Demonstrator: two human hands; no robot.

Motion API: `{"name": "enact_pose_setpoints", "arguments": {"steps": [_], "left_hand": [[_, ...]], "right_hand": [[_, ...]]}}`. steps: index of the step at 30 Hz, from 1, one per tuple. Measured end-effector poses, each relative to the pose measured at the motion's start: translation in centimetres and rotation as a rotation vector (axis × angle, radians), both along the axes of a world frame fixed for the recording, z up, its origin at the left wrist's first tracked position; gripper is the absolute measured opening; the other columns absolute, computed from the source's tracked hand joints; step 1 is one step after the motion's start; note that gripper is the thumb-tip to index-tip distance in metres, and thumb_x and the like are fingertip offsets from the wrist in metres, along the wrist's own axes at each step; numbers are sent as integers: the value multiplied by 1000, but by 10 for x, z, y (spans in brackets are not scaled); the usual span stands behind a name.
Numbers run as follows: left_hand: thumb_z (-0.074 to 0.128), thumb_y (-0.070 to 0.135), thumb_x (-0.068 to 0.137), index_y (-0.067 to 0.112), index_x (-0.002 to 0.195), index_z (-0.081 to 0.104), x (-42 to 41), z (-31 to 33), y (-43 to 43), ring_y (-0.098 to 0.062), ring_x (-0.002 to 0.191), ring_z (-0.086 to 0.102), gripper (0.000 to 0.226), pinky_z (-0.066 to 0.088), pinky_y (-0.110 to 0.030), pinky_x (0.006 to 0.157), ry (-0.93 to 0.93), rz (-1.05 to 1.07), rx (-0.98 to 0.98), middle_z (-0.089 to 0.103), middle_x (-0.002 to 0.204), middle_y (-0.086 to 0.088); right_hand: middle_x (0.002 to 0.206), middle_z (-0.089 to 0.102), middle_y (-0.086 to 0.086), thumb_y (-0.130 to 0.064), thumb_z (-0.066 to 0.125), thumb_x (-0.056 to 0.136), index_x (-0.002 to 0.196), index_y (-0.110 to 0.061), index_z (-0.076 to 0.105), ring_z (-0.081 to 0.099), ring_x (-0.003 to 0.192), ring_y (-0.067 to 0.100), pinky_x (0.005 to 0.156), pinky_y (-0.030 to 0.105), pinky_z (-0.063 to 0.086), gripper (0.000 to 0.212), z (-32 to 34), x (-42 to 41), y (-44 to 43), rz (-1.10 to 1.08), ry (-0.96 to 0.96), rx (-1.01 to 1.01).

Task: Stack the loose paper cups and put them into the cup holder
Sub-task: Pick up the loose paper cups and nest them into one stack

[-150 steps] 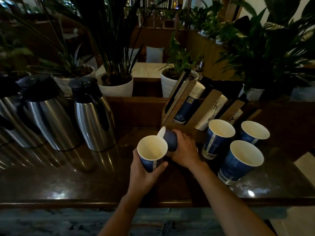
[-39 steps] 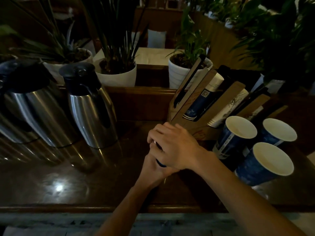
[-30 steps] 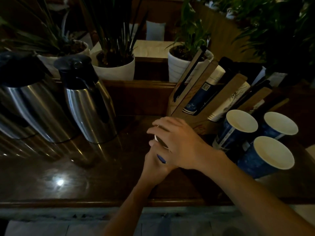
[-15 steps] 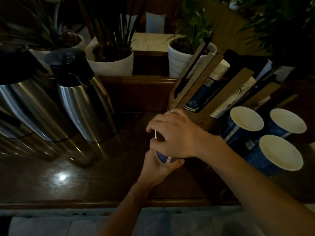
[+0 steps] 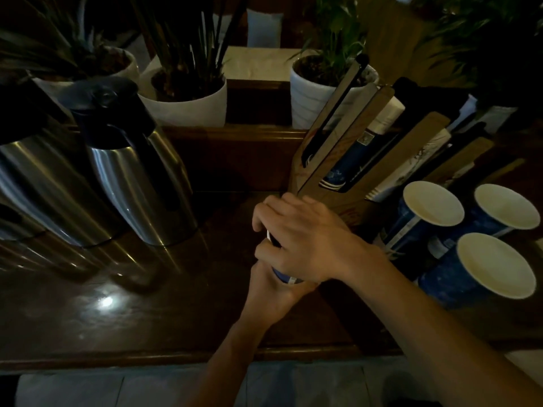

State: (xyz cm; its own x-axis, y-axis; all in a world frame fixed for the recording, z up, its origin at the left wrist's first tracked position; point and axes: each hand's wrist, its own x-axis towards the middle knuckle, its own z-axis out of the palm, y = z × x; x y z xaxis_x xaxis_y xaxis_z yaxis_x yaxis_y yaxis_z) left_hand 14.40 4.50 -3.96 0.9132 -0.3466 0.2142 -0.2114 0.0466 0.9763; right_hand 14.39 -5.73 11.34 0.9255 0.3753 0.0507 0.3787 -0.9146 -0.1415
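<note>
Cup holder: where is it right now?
Head view, right of centre on the counter: the cup holder stands just beyond the right hand, behind and left of the three loose cups, in front of a white plant pot.

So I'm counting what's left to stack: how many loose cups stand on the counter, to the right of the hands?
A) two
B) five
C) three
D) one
C: apart from the held cups, three blue cups stand open side up there: a back left cup, a back right cup and a front cup.
</note>
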Motion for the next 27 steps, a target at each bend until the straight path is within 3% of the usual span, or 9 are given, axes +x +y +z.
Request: {"name": "enact_pose_setpoints", "arguments": {"steps": [6, 9, 12, 15, 19, 23, 27], "left_hand": [[94, 17, 75, 10, 133, 57, -4, -3, 2, -22, 113, 72, 69, 60, -30, 89, 41, -5, -15, 71, 124, -5], [95, 37, 71, 11, 137, 53, -6, -2, 1, -20, 117, 70, 82, 60, -36, 95, 58, -13, -4, 70, 127, -3], [94, 47, 68, 15, 146, 46, -8, 1, 3, -16, 123, 67, 96, 58, -31, 98, 45, 0, 12, 65, 135, 1], [92, 45, 72, 14, 151, 41, -10, 3, 3, -13, 126, 65, 100, 57, -30, 99, 8, -12, 26, 63, 139, 4], [89, 48, 76, 13, 153, 38, -18, 5, -2, -14, 126, 65, 99, 59, -37, 99, -16, -36, 63, 62, 140, 5], [96, 44, 66, 22, 153, 38, -30, 3, -12, -9, 127, 64, 107, 57, -31, 101, 20, -24, 65, 63, 139, 11], [97, 43, 59, 28, 147, 44, -44, 3, -34, 1, 122, 63, 104, 54, -25, 101, 51, -62, 112, 66, 131, 17]], "right_hand": [[117, 53, -4, -54, 38, 90, 123, -29, 50, 48, 104, 14, 92, 38, 38, 43, -4, -1, -1, -12, 22, -4], [101, 61, -7, -49, 49, 90, 105, -27, 64, 54, 93, 10, 85, 34, 45, 31, -4, -6, -1, -53, -46, 135], [88, 65, -5, -33, 58, 91, 92, -19, 70, 58, 81, 9, 74, 34, 50, 19, -5, -17, -2, -96, -188, 394], [104, 72, 2, -25, 58, 94, 106, -12, 72, 64, 97, 15, 85, 34, 51, 22, -7, -30, -3, -94, -250, 404], [126, 68, 4, -27, 58, 96, 119, -11, 69, 58, 121, 16, 104, 35, 44, 30, -8, -47, -8, -97, -256, 384], [132, 63, 0, -30, 60, 96, 123, -16, 68, 54, 124, 13, 102, 32, 45, 32, -2, -63, -26, -129, -237, 431], [121, 68, -2, -31, 61, 95, 118, -17, 70, 61, 113, 11, 95, 37, 51, 28, 12, -79, -55, -190, -274, 479]]}}
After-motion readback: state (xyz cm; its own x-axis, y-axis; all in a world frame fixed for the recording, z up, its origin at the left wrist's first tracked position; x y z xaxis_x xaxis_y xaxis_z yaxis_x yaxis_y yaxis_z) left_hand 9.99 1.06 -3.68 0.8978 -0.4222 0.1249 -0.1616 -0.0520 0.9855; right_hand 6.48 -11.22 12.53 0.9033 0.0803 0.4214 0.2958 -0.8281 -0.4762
